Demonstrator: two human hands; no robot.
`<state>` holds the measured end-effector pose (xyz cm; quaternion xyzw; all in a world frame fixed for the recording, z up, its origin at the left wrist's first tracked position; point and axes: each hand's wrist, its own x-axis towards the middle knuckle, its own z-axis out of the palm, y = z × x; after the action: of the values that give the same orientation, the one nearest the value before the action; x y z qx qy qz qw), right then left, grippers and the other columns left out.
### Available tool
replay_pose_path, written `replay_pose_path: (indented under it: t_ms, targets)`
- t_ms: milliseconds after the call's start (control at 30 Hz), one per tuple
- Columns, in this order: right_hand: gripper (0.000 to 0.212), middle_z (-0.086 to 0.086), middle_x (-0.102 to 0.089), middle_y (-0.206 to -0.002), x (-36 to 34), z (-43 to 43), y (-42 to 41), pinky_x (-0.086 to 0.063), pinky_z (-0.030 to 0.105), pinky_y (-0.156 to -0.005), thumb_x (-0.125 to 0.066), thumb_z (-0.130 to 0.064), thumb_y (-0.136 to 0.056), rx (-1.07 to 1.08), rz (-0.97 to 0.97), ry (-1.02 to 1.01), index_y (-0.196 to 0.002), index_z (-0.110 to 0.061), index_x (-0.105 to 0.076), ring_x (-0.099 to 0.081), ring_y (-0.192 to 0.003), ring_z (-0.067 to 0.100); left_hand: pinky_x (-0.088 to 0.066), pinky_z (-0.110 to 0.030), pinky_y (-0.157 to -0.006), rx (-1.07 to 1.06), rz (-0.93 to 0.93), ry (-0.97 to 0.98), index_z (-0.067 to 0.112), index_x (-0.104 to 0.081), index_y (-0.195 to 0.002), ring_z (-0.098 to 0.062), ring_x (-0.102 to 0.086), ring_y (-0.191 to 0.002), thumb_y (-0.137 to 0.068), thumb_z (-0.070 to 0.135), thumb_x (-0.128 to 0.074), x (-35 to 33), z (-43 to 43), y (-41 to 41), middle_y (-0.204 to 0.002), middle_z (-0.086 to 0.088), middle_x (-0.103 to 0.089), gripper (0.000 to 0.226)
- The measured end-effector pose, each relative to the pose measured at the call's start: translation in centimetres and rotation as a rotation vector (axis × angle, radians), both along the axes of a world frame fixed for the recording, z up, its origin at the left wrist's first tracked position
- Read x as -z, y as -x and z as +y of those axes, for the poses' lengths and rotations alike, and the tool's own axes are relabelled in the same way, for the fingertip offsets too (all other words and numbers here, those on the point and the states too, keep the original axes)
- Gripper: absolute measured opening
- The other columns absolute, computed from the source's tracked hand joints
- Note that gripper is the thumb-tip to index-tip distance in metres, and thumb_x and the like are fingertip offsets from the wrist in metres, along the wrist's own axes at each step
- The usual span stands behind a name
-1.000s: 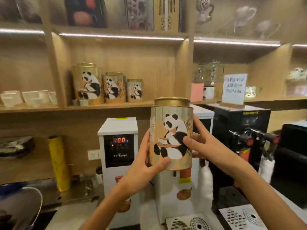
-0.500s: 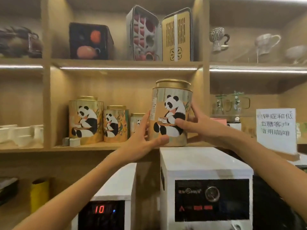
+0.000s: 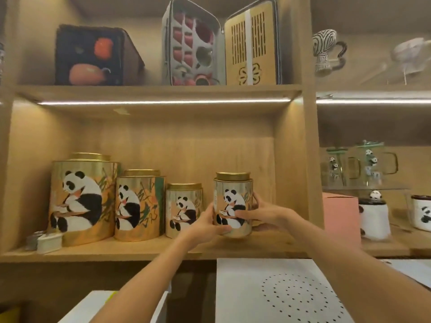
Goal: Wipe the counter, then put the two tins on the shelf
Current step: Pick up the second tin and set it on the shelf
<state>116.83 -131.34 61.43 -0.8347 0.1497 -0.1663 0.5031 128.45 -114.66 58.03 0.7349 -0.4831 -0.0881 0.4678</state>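
A gold-lidded panda tin (image 3: 233, 197) stands upright at the right end of the wooden shelf (image 3: 144, 249), its base on or just above the board. My left hand (image 3: 205, 226) grips its lower left side and my right hand (image 3: 261, 215) wraps its lower right side. To its left, three more panda tins stand in a row: a small one (image 3: 183, 208), a medium one (image 3: 138, 206) and a large one (image 3: 81, 197). The small tin is close to my left hand.
A white machine top (image 3: 275, 290) with dotted holes lies just below the shelf, under my right arm. A shelf divider (image 3: 310, 159) stands right of the held tin. A pink box (image 3: 340, 217) and panda cups sit in the right bay. Small white pieces (image 3: 47, 242) rest at the shelf's left.
Both hands carried the tin up from in front of the machines and forward into the shelf bay, down to the board beside the small tin. The view tilted upward.
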Motion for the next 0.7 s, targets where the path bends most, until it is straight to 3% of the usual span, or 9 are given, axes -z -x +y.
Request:
replay_pose_path:
  t_ms: [100,233,433,533,600,700]
  targets:
    - [0.116,0.002,-0.046,-0.145,0.7,-1.9,-1.8,-0.049,0.050,-0.100,-0.089,-0.042,-0.059,-0.037,0.010,0.011,-0.146,-0.046,-0.013,-0.051,-0.120,0.026,-0.028,-0.046,-0.115,-0.057,-0.013,-0.024,0.028,-0.022,-0.147,-0.024,-0.037,-0.137,-0.086,0.030,-0.071,0.5,-1.6,-0.9,-0.149,-0.002,-0.041,0.079]
    - [0.107,0.003,-0.044,-0.146,0.5,-3.8,-4.0,-0.045,0.055,-0.102,-0.087,-0.034,-0.066,-0.088,-0.017,0.013,-0.145,-0.047,-0.015,-0.046,-0.129,0.031,-0.027,-0.045,-0.115,-0.111,-0.008,-0.035,0.023,-0.020,-0.149,-0.024,-0.034,-0.140,-0.087,0.027,-0.069,0.5,-3.4,-2.0,-0.151,-0.004,-0.039,0.079]
    - [0.098,0.006,-0.041,-0.149,2.2,-5.8,-6.0,-0.041,0.041,-0.100,-0.078,-0.024,-0.078,-0.108,-0.040,-0.014,-0.151,-0.033,-0.013,-0.042,-0.133,0.030,-0.041,-0.040,-0.105,-0.273,0.069,0.003,0.015,-0.033,-0.144,-0.021,-0.050,-0.122,-0.080,0.033,-0.076,2.5,-5.0,-3.5,-0.138,-0.004,-0.051,0.080]
    - [0.109,0.004,-0.040,-0.151,2.9,-5.9,-6.4,-0.041,0.047,-0.107,-0.084,-0.036,-0.069,-0.118,-0.016,0.012,-0.151,-0.037,-0.012,-0.043,-0.134,0.029,-0.043,-0.036,-0.098,-0.343,0.001,-0.044,0.014,-0.039,-0.141,-0.022,-0.052,-0.122,-0.079,0.037,-0.076,3.1,-5.4,-3.8,-0.136,-0.005,-0.054,0.075]
    - [0.117,0.003,-0.037,-0.152,3.2,-6.2,-6.9,-0.041,0.051,-0.108,-0.088,-0.043,-0.061,-0.135,-0.027,0.032,-0.150,-0.040,-0.012,-0.041,-0.135,0.029,-0.045,-0.032,-0.091,-0.362,-0.053,-0.030,0.013,-0.046,-0.135,-0.018,-0.055,-0.110,-0.079,0.035,-0.076,3.2,-5.6,-4.0,-0.131,-0.006,-0.058,0.067]
    - [0.113,0.006,-0.032,-0.156,3.5,-6.1,-7.6,-0.031,0.046,-0.115,-0.084,-0.042,-0.067,-0.131,-0.072,0.049,-0.152,-0.036,-0.009,-0.037,-0.138,0.029,-0.044,-0.029,-0.086,-0.379,-0.098,0.011,0.013,-0.051,-0.130,-0.011,-0.052,-0.098,-0.080,0.033,-0.076,3.4,-5.6,-4.4,-0.124,-0.003,-0.062,0.059]
